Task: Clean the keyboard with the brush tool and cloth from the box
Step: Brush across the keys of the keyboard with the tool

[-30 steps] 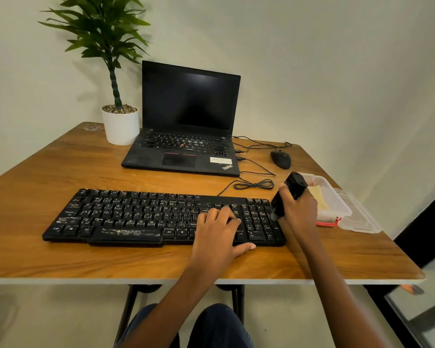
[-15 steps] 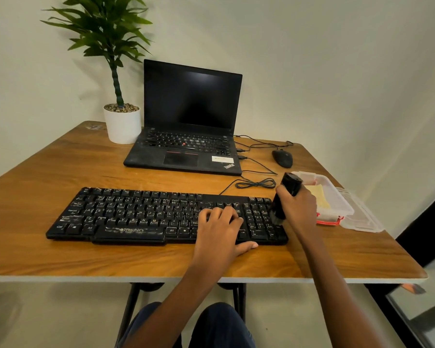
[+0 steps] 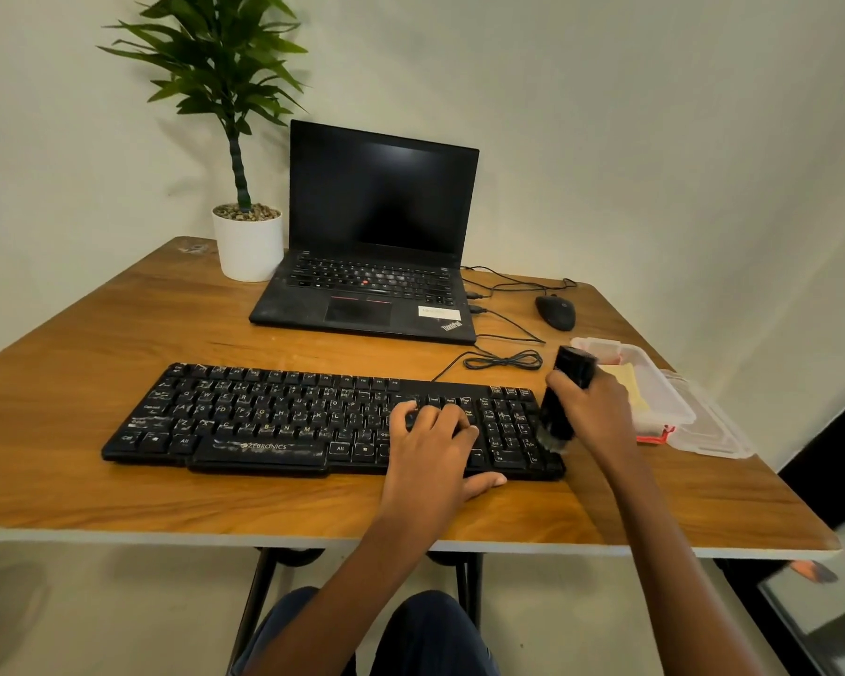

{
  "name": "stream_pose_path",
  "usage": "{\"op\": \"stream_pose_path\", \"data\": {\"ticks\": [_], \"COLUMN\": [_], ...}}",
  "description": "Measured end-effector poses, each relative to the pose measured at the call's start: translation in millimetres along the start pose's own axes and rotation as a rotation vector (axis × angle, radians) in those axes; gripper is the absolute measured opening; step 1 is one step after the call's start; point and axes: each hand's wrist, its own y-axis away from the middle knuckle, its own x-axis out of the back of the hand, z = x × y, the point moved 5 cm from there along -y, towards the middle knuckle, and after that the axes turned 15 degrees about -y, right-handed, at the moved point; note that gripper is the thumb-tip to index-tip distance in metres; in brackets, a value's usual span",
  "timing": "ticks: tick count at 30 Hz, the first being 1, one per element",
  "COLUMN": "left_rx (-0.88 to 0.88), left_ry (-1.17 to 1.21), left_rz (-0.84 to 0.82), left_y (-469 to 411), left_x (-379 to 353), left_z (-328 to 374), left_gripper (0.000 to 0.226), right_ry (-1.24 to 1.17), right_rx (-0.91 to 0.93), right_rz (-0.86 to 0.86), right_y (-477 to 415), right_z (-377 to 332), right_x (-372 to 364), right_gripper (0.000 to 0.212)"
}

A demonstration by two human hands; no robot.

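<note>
A black, dusty keyboard [image 3: 274, 412] lies across the front of the wooden table [image 3: 118, 334]. My left hand [image 3: 435, 446] rests flat on its right half, fingers spread over the keys and thumb on the table edge in front. My right hand [image 3: 593, 412] grips a black cylindrical brush tool [image 3: 564, 397], held upright and slightly tilted, its bristle end down on the number pad at the keyboard's right end. The clear plastic box [image 3: 654, 383] stands open just right of that hand, with a yellow cloth [image 3: 630, 383] inside.
An open black laptop [image 3: 376, 265] sits behind the keyboard, a potted plant [image 3: 247, 241] to its left. A black mouse [image 3: 555, 312] and coiled cables [image 3: 503, 358] lie behind the right end. The box lid [image 3: 713, 431] lies near the table's right edge.
My right hand has lowered the brush tool from beside the keyboard's right end onto the number pad. My left hand has stayed on the keys.
</note>
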Motion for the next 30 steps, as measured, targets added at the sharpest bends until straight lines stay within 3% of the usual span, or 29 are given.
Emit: {"op": "stream_pose_path", "data": {"ticks": [4, 12, 19, 25, 30], "left_rx": [0.000, 0.022, 0.032, 0.023, 0.029], "left_ry": [0.016, 0.018, 0.026, 0.051, 0.066], "left_rz": [-0.010, 0.020, 0.024, 0.009, 0.014], "left_y": [-0.1, -0.3, -0.7, 0.6, 0.9], "left_x": [1.6, 4.2, 4.0, 3.7, 4.6], "left_z": [0.7, -0.1, -0.3, 0.2, -0.2], "left_gripper": [0.064, 0.054, 0.054, 0.062, 0.061], "right_ry": [0.006, -0.102, -0.006, 0.031, -0.029], "right_rx": [0.069, 0.091, -0.035, 0.068, 0.152], "right_rz": [0.089, 0.123, -0.055, 0.062, 0.046], "right_y": [-23.1, -26.5, -20.0, -34.4, -35.4], "right_z": [-4.1, -1.6, 5.4, -4.1, -9.6], "right_x": [-22.1, -22.1, -0.2, -21.3, -35.1], "right_gripper": [0.023, 0.015, 0.013, 0.020, 0.015]}}
